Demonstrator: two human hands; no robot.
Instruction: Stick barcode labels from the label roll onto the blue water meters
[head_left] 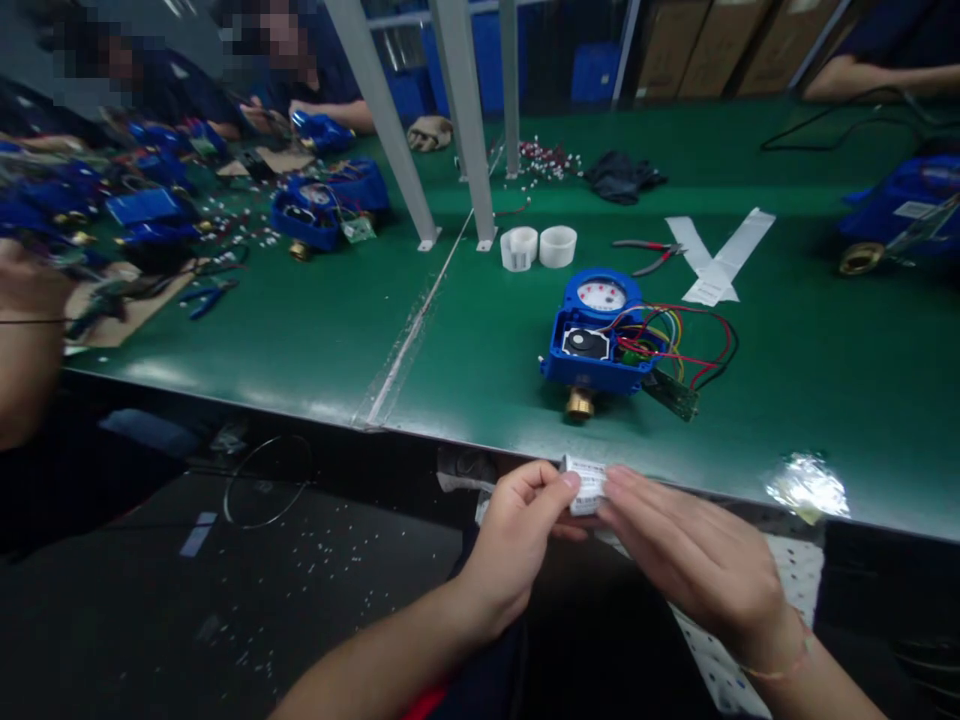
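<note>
Both my hands meet at a small white roll of printed labels (586, 484), just off the table's front edge. My left hand (525, 530) pinches its left side between thumb and fingers. The fingers of my right hand (694, 550) are pressed together on the roll's right side. Beyond them, a blue meter (600, 375) lies on the green table (465, 390), its housing open, with a round dial, a brass fitting, coloured wires and a small circuit board (675, 393) hanging out at the right.
White rolls (557, 247), red-handled pliers (656, 256) and crossed label strips (720, 265) lie behind the meter. Grey posts (461, 120) rise at centre. Crumpled clear film (808, 487) sits at the front right edge. People work at the left among blue meters (307, 215).
</note>
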